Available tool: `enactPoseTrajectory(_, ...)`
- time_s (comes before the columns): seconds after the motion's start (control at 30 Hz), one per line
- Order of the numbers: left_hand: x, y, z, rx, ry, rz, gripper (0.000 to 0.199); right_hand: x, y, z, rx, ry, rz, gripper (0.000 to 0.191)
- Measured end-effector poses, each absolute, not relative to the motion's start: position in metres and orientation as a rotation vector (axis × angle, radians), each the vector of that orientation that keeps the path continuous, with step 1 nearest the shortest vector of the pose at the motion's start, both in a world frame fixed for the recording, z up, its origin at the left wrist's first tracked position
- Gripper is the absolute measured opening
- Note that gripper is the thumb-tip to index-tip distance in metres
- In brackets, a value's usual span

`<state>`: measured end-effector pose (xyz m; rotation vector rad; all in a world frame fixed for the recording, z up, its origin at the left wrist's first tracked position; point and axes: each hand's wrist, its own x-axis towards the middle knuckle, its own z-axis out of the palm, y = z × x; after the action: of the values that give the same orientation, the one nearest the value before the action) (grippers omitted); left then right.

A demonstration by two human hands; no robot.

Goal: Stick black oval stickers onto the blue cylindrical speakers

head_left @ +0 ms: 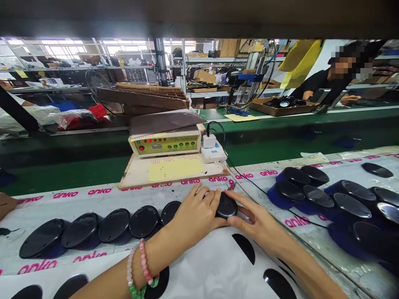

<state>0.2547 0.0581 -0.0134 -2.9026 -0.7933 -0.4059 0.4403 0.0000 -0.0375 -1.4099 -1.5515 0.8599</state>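
Both my hands meet at a glossy black oval disc at the middle of the bench. My left hand presses on its left side, and my right hand grips its right edge. Its underside is hidden. To the left stands a row of several similar black discs on blue bases. More of them lie in a loose group to the right. Beaded pink and green bracelets circle my left wrist.
A test box with lights and buttons sits on a wooden board behind my hands, next to a white power strip. A black cable crosses the bench. A hand enters at left. Beyond a green conveyor, a person works near a cardboard tray.
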Motion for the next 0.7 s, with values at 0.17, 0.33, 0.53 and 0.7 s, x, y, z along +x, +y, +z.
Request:
enactPoseTrajectory(0.17, 0.258, 0.057, -0.02, -2.808, -0.721, -0.437, 0.068, 0.455, -0.001, -0.035, -1.39, -1.892, 0.725, 0.052)
enactPoseTrajectory(0.33, 0.259, 0.055, -0.025, -2.72, -0.662, -0.394, 0.062, 0.455, -0.001, -0.033, -1.317, -1.993, 0.624, 0.049)
enactPoseTrajectory(0.53, 0.256, 0.047, -0.026, -2.724, -0.692, -0.519, 0.052, 0.452, -0.008, -0.031, -1.36, -1.806, 0.834, 0.044)
enactPoseTrajectory(0.7, 0.253, 0.048, -0.025, -2.836, -0.793, -0.809, 0.037, 0.453, -0.017, -0.037, -1.397, -1.561, 1.097, 0.069)
